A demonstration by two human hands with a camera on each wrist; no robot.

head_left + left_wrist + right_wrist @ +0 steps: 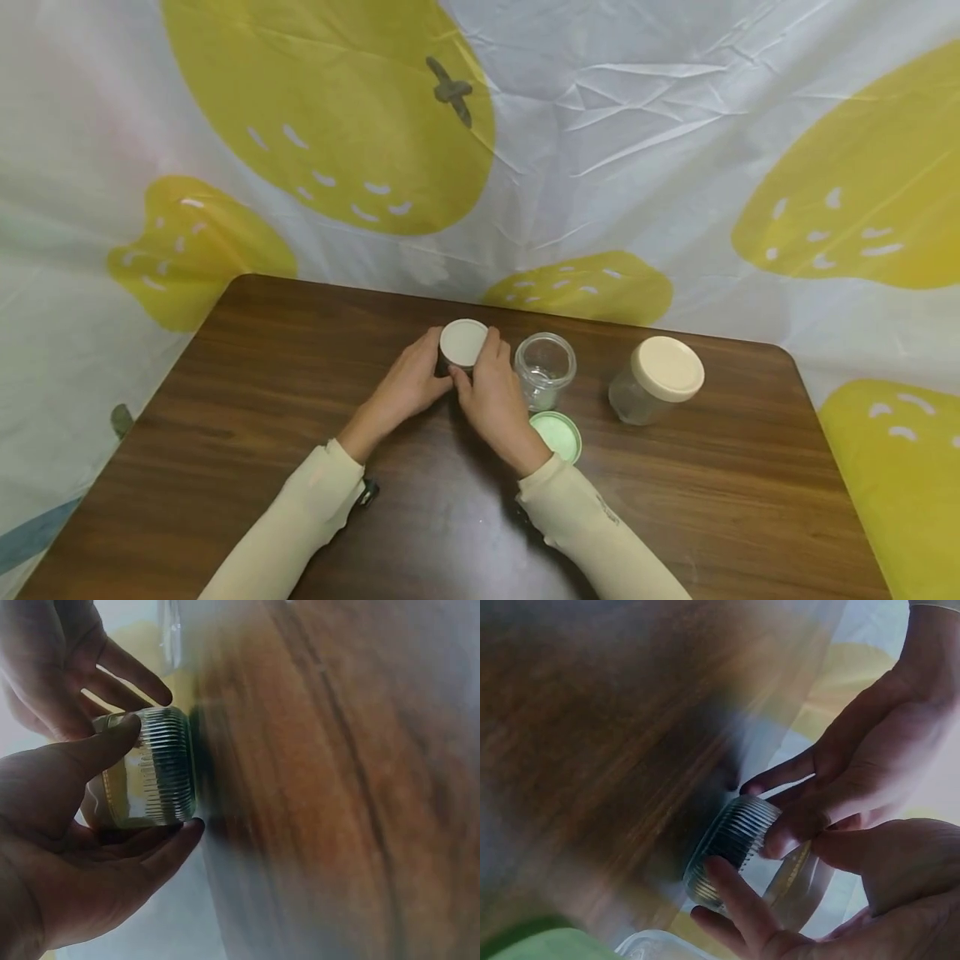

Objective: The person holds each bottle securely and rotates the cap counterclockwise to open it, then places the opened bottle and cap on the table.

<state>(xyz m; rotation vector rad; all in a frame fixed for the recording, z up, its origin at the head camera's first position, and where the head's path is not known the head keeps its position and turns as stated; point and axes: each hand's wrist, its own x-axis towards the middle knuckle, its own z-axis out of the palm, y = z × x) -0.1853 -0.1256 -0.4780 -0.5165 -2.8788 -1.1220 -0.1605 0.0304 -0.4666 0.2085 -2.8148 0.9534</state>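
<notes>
Both hands are around a small clear jar point(166, 769) with a ribbed lower wall, capped by a white lid point(462, 342). My left hand point(405, 383) grips it from the left, its thumb along the near side and fingers on the far side. From the right, my right hand point(495, 404) holds the same jar, thumb in front, fingers near the lid's edge. The jar is upright with its base at the tabletop; whether it touches is unclear. Just right of the right hand stands an open glass jar point(545, 367), with a green lid point(557, 437) lying in front of it.
Further right, a taller jar point(633, 398) wears a cream lid point(672, 367). Everything is on a dark wooden table point(300, 375) with rounded far corners. A white cloth point(570, 167) with yellow fruit prints hangs behind it.
</notes>
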